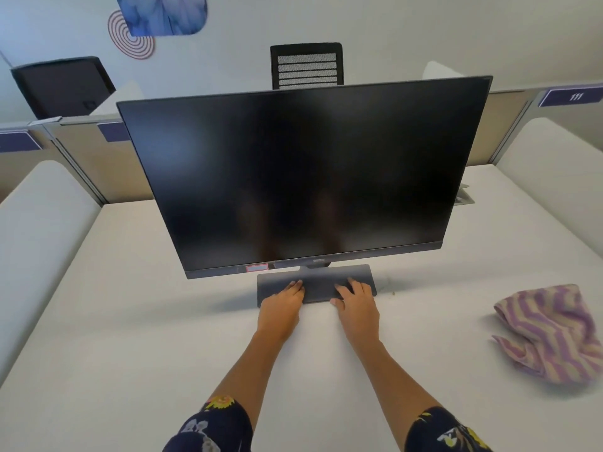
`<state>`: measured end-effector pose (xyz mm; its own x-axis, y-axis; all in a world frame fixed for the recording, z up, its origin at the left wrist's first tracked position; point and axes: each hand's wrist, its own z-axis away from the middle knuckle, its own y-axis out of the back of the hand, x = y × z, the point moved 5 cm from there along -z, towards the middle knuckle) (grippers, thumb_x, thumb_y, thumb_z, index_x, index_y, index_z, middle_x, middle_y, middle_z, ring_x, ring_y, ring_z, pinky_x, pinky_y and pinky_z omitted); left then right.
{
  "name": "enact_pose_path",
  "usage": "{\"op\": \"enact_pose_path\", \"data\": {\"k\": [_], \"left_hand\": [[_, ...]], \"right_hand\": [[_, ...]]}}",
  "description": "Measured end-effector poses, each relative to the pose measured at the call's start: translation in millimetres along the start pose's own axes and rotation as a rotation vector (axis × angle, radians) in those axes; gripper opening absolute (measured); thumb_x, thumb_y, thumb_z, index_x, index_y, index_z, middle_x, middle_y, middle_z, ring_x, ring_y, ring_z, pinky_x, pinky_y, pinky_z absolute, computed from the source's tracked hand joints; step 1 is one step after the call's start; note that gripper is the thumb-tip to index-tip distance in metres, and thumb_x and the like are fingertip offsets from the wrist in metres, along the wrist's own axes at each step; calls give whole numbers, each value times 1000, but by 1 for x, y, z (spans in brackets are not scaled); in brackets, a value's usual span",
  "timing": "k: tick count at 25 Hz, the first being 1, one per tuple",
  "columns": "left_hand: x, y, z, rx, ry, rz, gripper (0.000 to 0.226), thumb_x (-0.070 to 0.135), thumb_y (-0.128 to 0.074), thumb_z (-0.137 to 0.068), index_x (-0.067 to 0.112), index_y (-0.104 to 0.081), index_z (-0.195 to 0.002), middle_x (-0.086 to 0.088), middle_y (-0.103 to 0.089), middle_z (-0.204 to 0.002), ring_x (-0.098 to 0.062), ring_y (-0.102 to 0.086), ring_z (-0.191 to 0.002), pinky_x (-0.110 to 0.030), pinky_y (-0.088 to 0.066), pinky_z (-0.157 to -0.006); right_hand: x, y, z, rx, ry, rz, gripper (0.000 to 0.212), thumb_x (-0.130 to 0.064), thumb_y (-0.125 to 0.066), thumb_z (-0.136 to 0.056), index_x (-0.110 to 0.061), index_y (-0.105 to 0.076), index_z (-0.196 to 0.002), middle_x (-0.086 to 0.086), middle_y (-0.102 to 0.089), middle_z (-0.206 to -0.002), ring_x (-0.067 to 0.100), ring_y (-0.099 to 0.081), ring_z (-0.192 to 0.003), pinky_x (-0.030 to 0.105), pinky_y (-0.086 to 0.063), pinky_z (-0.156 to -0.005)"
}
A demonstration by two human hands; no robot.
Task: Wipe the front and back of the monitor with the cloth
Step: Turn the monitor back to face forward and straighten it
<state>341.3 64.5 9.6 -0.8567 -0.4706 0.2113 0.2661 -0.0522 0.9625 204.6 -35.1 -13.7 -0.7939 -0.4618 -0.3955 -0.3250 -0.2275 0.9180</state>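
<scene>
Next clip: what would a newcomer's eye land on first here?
The big dark monitor fills the middle of the white desk, its screen off. The left hand and right hand rest on its stand base. A purple-striped cloth lies crumpled on the desk's right side.

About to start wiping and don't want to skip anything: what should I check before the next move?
1. Cloth in hand: not ok; it lies on the desk, right of both hands.
2. Monitor upright on its base: ok.
3. Left hand and right hand free: ok; both rest on the base, holding nothing.
4. Monitor dark: ok.
5. Space behind the monitor clear: cannot tell; hidden.
</scene>
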Motion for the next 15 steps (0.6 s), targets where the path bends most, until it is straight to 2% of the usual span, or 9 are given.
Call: {"op": "enact_pose_path", "data": {"k": [4, 8, 15], "left_hand": [[4, 5, -5, -40, 22, -24, 50, 25, -39, -105, 19, -25, -153, -1, -39, -153, -26, -53, -128, -38, -37, -109], [4, 1, -7, -62, -11, -104, 56, 22, -43, -104, 17, -21, -154, -1, -33, -156, -27, -52, -129, -39, -39, -107], [2, -1, -17, -68, 44, -62, 57, 25, -46, -103, 19, -22, -154, 0, -35, -155, -26, -52, -129, -39, -37, -109]], "right_hand": [[2, -3, -4, -5, -17, -28, 42, -34, -55, -98, -19, -56, -138, 6, -46, -148, 26, -36, -138, 34, -38, -110], [3, -5, -9, 1, -12, -22, 41, -31, -57, -98, -18, -58, -136, 6, -47, -147, 26, -36, -138, 35, -41, -108], [1, -2, -23, -25, -24, -40, 42, -31, -56, -98, -19, -56, -138, 4, -45, -149, 24, -35, -138, 33, -39, -110]]}}
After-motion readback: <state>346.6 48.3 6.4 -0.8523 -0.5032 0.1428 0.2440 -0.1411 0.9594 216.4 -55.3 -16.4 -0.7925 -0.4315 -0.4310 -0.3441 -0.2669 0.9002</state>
